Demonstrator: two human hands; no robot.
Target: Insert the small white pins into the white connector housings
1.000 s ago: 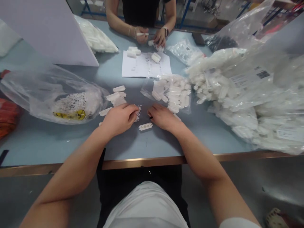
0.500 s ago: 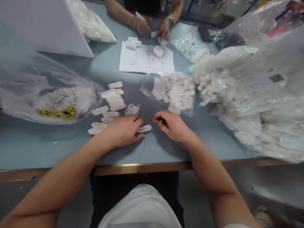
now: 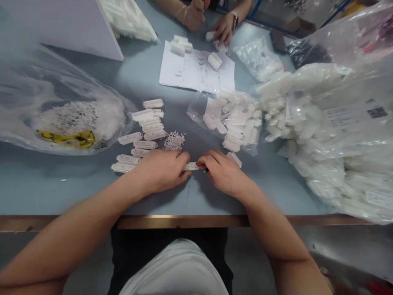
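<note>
My left hand (image 3: 162, 170) and my right hand (image 3: 223, 172) meet over a small white perforated connector block (image 3: 190, 166) on the grey-blue table (image 3: 46, 180). Both hands are closed, the left pinching the block's left end. The right hand also pinches a thin dark tool against the block's right end. Just beyond my left hand lie a small heap of tiny white pins (image 3: 173, 141) and several finished white blocks (image 3: 144, 133) in rows.
A clear bag of white parts (image 3: 233, 119) lies ahead right, large full bags (image 3: 337, 135) on the right, another bag (image 3: 64, 119) on the left. Across the table another person's hands (image 3: 225, 28) work by a paper sheet (image 3: 196, 71). A white board (image 3: 61, 24) stands far left.
My left hand came off the pin heap and took the block. My right hand moved left to the block's other end. The view tilted down.
</note>
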